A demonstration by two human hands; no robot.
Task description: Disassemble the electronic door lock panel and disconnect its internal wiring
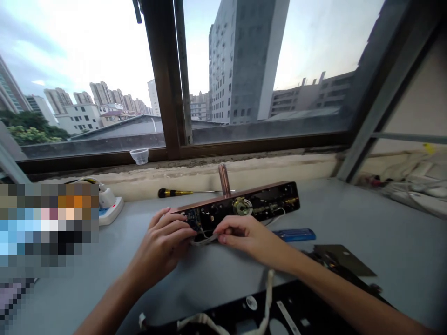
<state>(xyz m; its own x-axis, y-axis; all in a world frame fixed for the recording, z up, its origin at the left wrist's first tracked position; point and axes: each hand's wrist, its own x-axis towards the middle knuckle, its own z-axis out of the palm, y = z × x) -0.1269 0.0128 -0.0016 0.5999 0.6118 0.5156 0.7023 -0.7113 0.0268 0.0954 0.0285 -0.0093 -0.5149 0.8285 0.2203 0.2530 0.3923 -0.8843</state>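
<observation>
A long copper-edged housing (258,197) lies tilted on the grey table, its open black inside facing me, with a small circuit board (193,217) at its left end and a round brass-coloured part near its middle. My left hand (167,239) holds the left end of this housing, fingers over the board's edge. Pinched between thumb and fingers of my right hand (240,235) is a thin whitish cable (205,240), which runs toward my left fingertips. A copper tube (224,180) stands up behind the housing.
A screwdriver (174,192) lies behind the housing. To the right are a blue tool (295,234) and a dark flat plate (345,260). A black panel with white cables (213,321) fills the near edge. A power strip (113,211) sits left; a plastic cup (139,156) is on the sill.
</observation>
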